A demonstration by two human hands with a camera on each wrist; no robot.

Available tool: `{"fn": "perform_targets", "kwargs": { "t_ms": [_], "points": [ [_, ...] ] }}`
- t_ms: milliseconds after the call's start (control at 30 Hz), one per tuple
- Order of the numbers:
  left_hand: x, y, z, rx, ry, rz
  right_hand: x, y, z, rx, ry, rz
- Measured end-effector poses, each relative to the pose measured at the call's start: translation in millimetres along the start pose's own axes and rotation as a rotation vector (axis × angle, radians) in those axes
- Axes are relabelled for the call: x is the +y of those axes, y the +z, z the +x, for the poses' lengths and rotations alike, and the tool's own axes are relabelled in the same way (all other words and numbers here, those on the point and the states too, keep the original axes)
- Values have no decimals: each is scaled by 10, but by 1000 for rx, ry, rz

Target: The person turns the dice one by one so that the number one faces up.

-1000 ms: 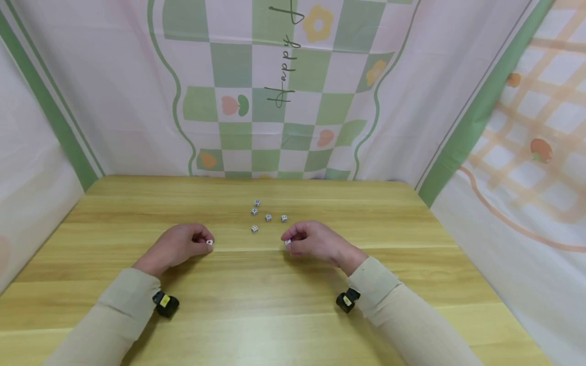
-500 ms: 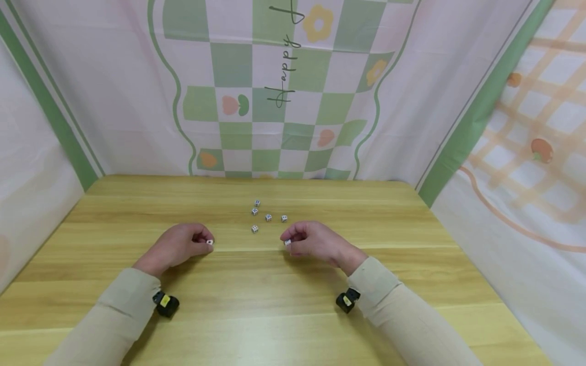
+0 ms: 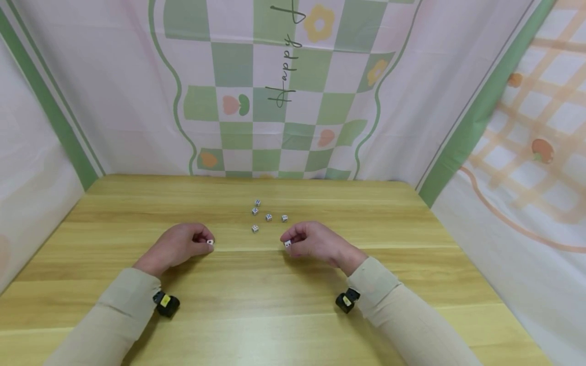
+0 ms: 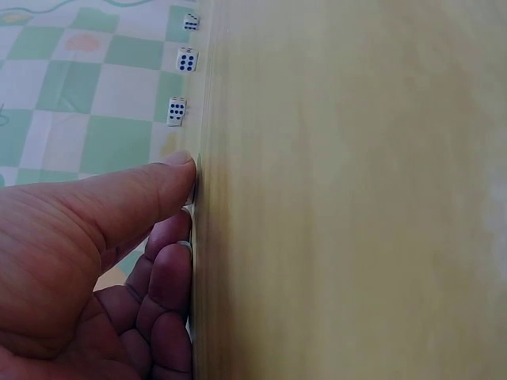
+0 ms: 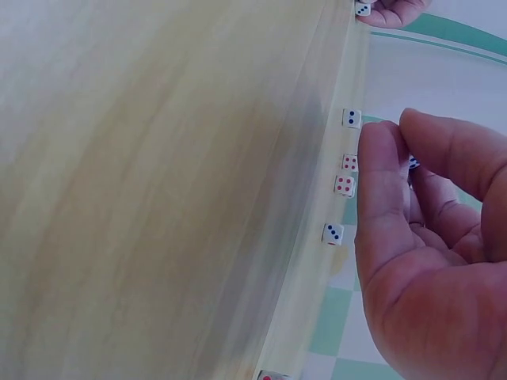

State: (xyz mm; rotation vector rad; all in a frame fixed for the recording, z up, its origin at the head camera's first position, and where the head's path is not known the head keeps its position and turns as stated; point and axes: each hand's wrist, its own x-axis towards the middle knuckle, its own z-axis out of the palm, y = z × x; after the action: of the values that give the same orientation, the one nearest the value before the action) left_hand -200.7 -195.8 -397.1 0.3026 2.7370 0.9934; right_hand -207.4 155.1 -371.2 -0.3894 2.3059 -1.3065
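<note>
At the left, my left hand (image 3: pixel 179 245) pinches a small white die (image 3: pixel 210 242) between thumb and fingertips, low over the wooden table. Opposite it, my right hand (image 3: pixel 318 245) holds another white die (image 3: pixel 287 244) at its fingertips, dark pips facing up. In the right wrist view the fingers mostly cover that die (image 5: pixel 413 162). Beyond the hands lie several loose dice: one die (image 3: pixel 255 229) nearest, one die (image 3: pixel 268 217) in the middle, one die (image 3: pixel 285 218) close to the right hand, and two more farther back, the front die (image 3: pixel 255 211) and the rear die (image 3: pixel 257 203).
The wooden table (image 3: pixel 256 305) spreads around and in front of both hands. A checked green and white cloth (image 3: pixel 267 134) hangs behind its far edge, with more fabric (image 3: pixel 494 203) along the right side. A black wrist camera (image 3: pixel 166 305) sits at the left cuff.
The die in my right hand has turned, so a different face now shows upward. My left hand stays where it was, and the loose dice lie unmoved.
</note>
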Motion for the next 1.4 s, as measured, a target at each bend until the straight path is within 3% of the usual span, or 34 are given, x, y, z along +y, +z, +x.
{"fn": "perform_targets", "kwargs": {
  "t_ms": [633, 1400],
  "points": [
    [14, -4, 1, -3, 1, 11, 34, 16, -7, -59, 32, 205],
    [19, -5, -4, -5, 1, 8, 71, 46, -36, -88, 6, 306]
  ]
}}
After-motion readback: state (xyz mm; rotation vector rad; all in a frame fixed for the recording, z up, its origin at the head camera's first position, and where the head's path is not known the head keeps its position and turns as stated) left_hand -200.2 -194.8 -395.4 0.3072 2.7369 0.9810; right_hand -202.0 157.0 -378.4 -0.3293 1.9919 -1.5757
